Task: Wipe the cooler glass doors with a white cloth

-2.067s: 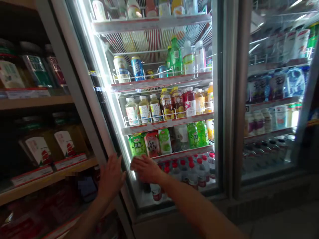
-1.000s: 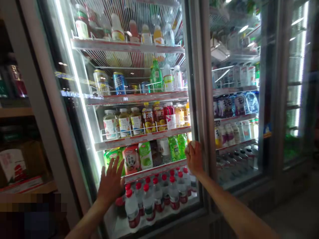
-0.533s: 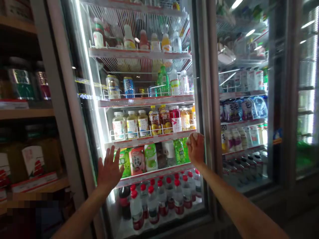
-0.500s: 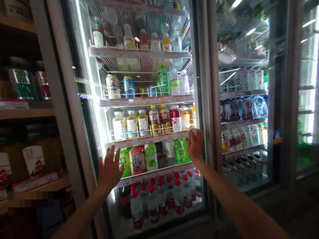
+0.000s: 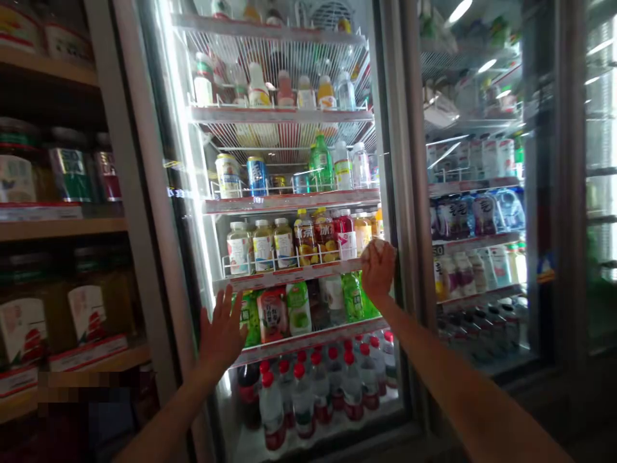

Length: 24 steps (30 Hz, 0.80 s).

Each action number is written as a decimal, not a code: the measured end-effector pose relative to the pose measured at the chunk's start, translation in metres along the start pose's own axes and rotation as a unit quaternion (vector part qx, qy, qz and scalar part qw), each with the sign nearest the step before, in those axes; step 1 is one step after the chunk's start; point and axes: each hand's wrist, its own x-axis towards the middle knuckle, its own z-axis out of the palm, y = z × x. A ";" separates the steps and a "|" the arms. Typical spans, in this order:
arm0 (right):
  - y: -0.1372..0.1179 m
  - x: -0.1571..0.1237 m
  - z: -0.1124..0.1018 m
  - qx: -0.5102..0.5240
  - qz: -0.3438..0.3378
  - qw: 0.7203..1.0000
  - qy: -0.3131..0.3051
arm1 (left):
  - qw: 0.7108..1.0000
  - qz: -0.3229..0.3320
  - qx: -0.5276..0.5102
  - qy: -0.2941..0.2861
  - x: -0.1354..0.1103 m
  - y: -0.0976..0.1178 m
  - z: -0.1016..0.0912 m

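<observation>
My left hand is spread open in front of the lower left part of a glass fridge door. Its palm faces the glass, though I cannot tell whether it touches. Higher up, my right hand is closed around a small whitish cloth, partly hidden by the fingers. That hand is at the door's right side, near the metal frame. Behind the glass, juice bottles, drink cartons and red-capped water bottles stand on lit shelves.
To the left are wooden shelves with large jars. A second glass-fronted fridge with bottles stands on the right, and another glass door is at the far right edge. Ceiling lights reflect in the glass.
The view has shifted a little, so the shelves appear further right and lower. My left hand stays spread; the right hand keeps its grip near the same spot on the door.
</observation>
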 end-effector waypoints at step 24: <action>-0.069 -0.047 0.010 0.062 -0.304 0.925 -0.218 | 1.000 0.006 0.005 -0.009 -0.001 -0.002 0.000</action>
